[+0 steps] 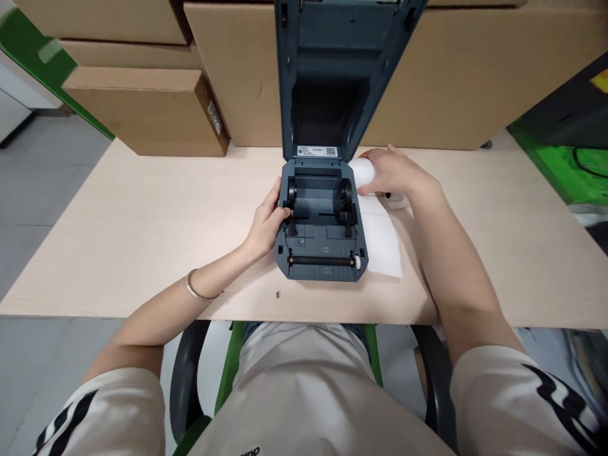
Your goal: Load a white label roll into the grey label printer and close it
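A dark blue-grey label printer (308,235) stands on the table with its lid (289,76) swung up and back. Inside, the bay shows two black roll holders, and a black roller lies across the front. My left hand (264,227) is closed on the printer's left side, thumb over the rim. Just right of the printer, my right hand (396,172) is wrapped round a roll of white paper (363,171). A loose white strip (381,244) runs from near the roll toward me along the table, partly behind the printer. The right fingertips are partly hidden.
Cardboard boxes (147,111) line the table's back edge, behind the raised lid. A small dark curled bit (278,294) lies near the front edge of the pale wooden table (142,221). A small white item with a black spot (395,201) sits under my right wrist.
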Motion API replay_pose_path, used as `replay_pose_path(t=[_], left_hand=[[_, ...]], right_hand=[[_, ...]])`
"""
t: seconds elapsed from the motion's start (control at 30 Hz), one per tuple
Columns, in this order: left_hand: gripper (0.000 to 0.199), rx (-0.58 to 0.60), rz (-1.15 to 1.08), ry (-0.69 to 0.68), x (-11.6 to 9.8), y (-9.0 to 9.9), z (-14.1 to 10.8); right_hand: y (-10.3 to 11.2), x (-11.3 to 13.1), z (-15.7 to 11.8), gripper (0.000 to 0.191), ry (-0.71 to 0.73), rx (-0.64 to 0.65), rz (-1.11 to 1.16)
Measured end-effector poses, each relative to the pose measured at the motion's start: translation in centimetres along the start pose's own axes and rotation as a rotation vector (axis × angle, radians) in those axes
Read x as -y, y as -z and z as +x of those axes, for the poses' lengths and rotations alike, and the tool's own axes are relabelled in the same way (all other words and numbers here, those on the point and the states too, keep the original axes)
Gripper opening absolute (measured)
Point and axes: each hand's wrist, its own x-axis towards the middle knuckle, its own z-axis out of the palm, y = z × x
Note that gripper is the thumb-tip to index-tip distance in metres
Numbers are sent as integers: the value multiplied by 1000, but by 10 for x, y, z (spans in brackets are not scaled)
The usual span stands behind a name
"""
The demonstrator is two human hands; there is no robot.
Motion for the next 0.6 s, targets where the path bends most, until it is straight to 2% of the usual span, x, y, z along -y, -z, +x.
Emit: replay_pose_path(t=[0.1,0.17,0.3,0.4,0.5,0.6], left_hand=[[84,7,11,-48,-2,-1,0],[82,8,18,-63,-1,-1,0],[83,6,20,-60,3,1,-1],[82,23,4,-62,6,2,-1],[82,22,1,-59,7,2,0],[83,13,-6,-41,8,3,1]], right_hand=[[17,7,-5,49,-27,73,-56],[41,11,-18,53,-74,87,-64],[92,12,-51,72,-265,104,-33],[118,19,-72,70,-261,115,32],[121,41,-76,67,-152,180,128],[101,77,-63,71,-22,210,220]])
